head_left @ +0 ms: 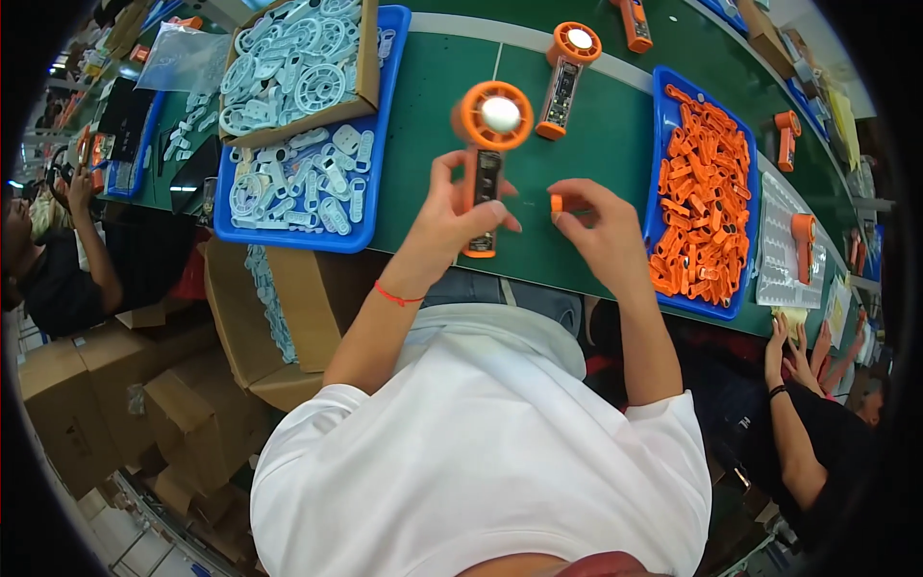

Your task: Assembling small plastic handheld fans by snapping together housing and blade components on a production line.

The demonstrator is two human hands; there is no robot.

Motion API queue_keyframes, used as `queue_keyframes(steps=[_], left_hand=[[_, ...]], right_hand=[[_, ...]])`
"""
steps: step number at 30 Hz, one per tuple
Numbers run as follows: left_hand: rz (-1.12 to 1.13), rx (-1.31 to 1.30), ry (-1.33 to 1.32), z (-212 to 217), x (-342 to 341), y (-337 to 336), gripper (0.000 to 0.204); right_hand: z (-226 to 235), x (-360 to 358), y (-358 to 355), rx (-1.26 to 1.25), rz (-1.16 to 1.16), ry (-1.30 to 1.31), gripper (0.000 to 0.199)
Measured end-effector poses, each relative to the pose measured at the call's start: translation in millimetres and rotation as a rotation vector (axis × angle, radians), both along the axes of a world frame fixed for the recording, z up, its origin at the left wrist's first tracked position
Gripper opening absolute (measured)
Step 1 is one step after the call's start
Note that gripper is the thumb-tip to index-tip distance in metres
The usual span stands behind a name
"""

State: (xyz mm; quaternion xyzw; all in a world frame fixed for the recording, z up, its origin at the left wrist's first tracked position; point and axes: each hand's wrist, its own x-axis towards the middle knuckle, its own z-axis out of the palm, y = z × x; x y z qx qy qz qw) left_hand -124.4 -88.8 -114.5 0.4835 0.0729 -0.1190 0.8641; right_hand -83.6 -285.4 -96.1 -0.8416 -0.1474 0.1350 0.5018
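Observation:
My left hand (pixel 460 213) is wrapped round the handle of an orange handheld fan (pixel 499 108). The fan stands roughly upright, its round head with a white centre at the top and a dark inner strip showing along the handle. To the right, my right hand (pixel 598 223) pinches a small orange piece (pixel 557 203) between thumb and fingers, apart from the fan. Another orange fan with its inside exposed (pixel 563 85) lies on the green table just beyond. Nearest my right hand is a blue tray (pixel 650 226) full of small orange plastic parts (pixel 704 192).
At the left a blue tray (pixel 226 207) holds pale blue parts and a cardboard box (pixel 369 58) heaped with more. More orange fans (pixel 635 26) lie along the far side and right. Cardboard boxes (pixel 288 389) stand below left. Other people work at both sides.

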Motion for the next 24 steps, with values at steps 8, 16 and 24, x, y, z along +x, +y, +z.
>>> queue_keyframes(steps=[8,16,24], left_hand=[[-0.173,0.235,-0.127,-4.6,3.7,-21.1,0.082],[-0.013,0.596,-0.410,-18.3,5.9,-33.4,0.088],[0.044,0.790,-0.408,-8.3,1.5,-42.7,0.070]], right_hand=[[8.9,-11.7,11.5,0.436,-0.178,0.286,0.026],[2.3,-14.9,12.6,0.384,-0.307,0.283,0.025],[7.1,-13.4,8.4,0.300,-0.270,0.314,0.021]])
